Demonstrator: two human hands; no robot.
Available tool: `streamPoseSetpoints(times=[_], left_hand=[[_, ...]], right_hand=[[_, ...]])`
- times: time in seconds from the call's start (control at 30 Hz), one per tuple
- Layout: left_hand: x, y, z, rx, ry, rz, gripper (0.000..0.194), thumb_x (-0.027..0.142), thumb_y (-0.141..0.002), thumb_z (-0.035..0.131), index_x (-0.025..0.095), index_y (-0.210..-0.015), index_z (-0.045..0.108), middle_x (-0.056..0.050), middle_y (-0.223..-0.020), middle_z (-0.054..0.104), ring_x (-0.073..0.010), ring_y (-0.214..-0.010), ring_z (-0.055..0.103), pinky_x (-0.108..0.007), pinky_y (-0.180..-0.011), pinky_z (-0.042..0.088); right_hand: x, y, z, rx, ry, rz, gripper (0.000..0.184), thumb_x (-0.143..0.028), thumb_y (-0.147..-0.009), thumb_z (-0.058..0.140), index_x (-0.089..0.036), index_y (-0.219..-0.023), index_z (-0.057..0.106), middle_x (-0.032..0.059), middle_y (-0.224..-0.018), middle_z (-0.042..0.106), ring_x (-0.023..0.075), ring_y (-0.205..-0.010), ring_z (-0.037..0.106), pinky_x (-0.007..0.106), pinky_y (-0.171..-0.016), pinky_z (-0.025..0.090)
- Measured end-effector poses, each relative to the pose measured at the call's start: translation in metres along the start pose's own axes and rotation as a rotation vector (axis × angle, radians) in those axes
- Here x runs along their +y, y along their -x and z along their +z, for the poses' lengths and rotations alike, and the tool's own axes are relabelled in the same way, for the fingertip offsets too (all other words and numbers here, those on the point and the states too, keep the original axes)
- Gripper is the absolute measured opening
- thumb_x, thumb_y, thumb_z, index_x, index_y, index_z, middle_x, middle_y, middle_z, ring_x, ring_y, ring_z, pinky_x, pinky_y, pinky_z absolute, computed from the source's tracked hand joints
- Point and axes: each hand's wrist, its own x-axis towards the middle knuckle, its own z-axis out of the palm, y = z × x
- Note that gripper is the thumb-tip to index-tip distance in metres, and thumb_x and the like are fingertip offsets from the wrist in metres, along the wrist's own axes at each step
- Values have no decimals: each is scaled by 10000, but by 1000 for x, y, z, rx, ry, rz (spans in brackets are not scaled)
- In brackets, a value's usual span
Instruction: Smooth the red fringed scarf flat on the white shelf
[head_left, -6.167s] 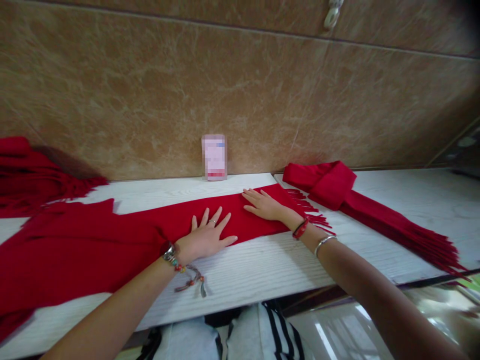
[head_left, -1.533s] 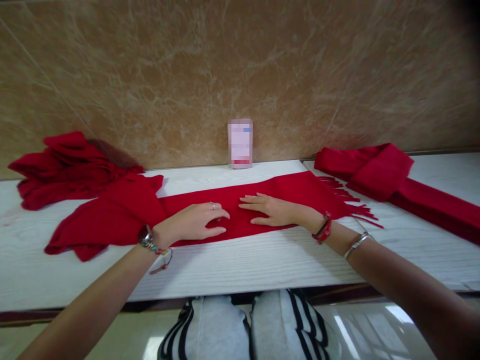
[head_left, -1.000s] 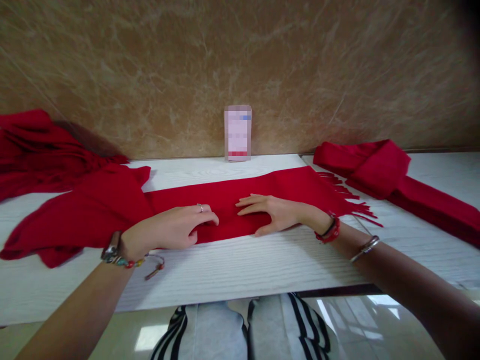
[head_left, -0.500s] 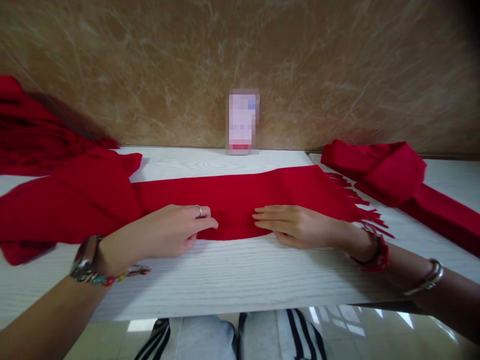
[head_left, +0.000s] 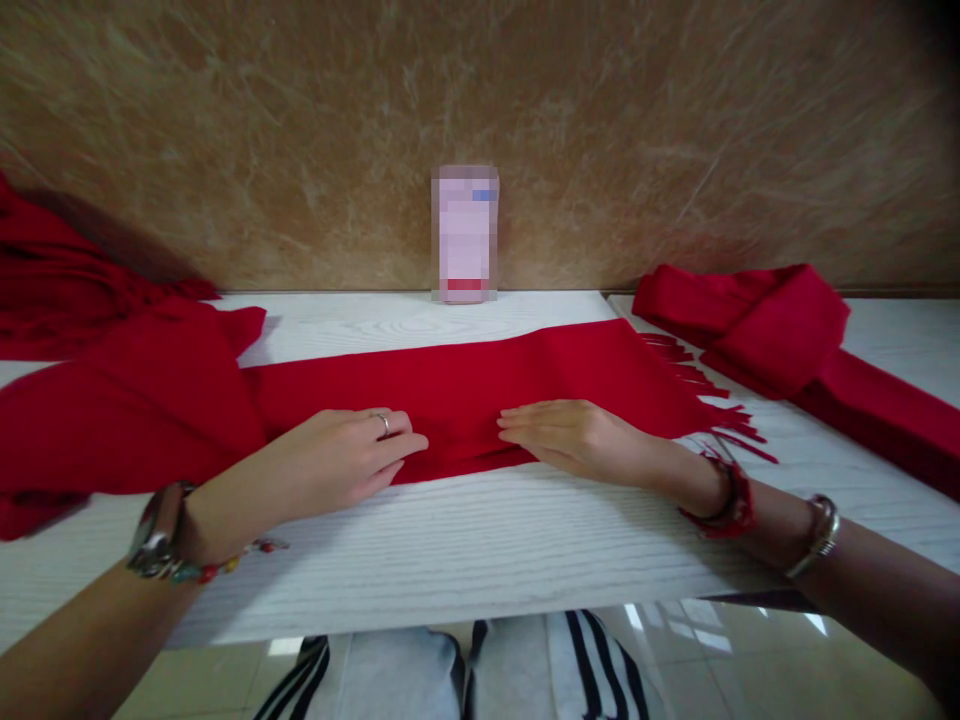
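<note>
A red scarf with a fringed end on the right lies stretched across the white table. Its left part is bunched into loose folds. My left hand, wearing a ring, rests on the scarf's near edge with fingers extended and slightly bent. To its right, my right hand lies on the same near edge, fingers flat and side by side. A strip of red cloth shows between the two hands, and neither hand grips it visibly. The cloth under the palms is hidden.
Another red scarf, folded over itself, lies at the right. More crumpled red cloth is heaped at the far left. A pixelated pale pink upright object leans against the brown marbled wall. The white table's front edge runs above my knees.
The view has shifted slightly to the right. The fingers of my left hand have straightened somewhat, and both hands stay on the scarf's near edge.
</note>
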Motion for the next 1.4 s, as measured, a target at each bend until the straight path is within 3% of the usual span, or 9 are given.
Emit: streamPoseSetpoints(times=[0.17,0.33,0.57,0.73,0.87,1.0,1.1,1.23,1.4], left_hand=[[-1,4,-7,49,-112,-29,448,54,-782,410,233,-1173,536,-54,-993,585,-175,-836,560,-272,-681,467],[-5,11,-15,129,42,-28,297,217,-886,362,218,-1047,613,-37,-956,595,-149,-812,563,-249,-714,452],[1,8,-13,-89,221,51,264,195,-873,410,240,-1008,632,-1,-851,624,-111,-739,578,-191,-669,431],[3,7,-13,-120,193,6,295,190,-860,445,277,-1101,592,-4,-935,623,-129,-809,585,-210,-711,442],[2,3,-7,-30,217,8,291,307,-881,450,281,-1145,568,-26,-1056,587,-157,-924,560,-271,-837,429],[2,-5,11,50,215,-71,402,354,-919,361,263,-1307,412,-67,-1355,392,-208,-1209,385,-366,-1007,300],[3,-8,21,-45,195,-138,464,368,-927,325,272,-1378,274,-61,-1468,203,-242,-1330,174,-436,-1057,185],[4,-8,23,-138,195,-191,506,403,-928,293,282,-1405,175,-50,-1488,111,-256,-1351,74,-476,-1060,124],[1,-7,28,-144,209,-271,568,463,-909,302,284,-1413,111,-60,-1488,81,-304,-1347,55,-536,-1035,115]], right_hand=[[3,0,0,52,-178,156,285,-179,-906,394,-133,-1079,616,73,-1081,654,136,-1008,598,237,-882,488],[6,2,0,80,-269,143,289,-187,-901,406,-165,-1107,607,46,-1092,651,143,-1058,568,282,-949,444],[5,3,-3,-129,-248,-15,270,-199,-901,427,-158,-1093,613,85,-1185,593,151,-1163,481,349,-1023,355],[5,2,-3,-201,-183,-20,297,-185,-915,387,-154,-1138,582,95,-1237,553,145,-1192,449,355,-1031,331],[4,2,-4,-239,-129,-56,324,-193,-911,389,-139,-1191,542,118,-1293,498,164,-1239,389,392,-1053,278],[1,1,-6,-270,-137,-74,336,-227,-905,406,-148,-1208,525,117,-1319,471,170,-1261,356,418,-1067,233],[1,0,-9,-192,-130,-5,357,-232,-916,374,-172,-1251,482,92,-1317,478,162,-1269,342,425,-1072,221],[8,3,-7,-53,32,239,434,-270,-917,357,-187,-1343,356,100,-1379,393,205,-1317,236,502,-1068,170],[17,8,-1,-281,179,350,503,-397,-903,366,-198,-1364,324,107,-1423,309,291,-1318,208,588,-1020,190]])
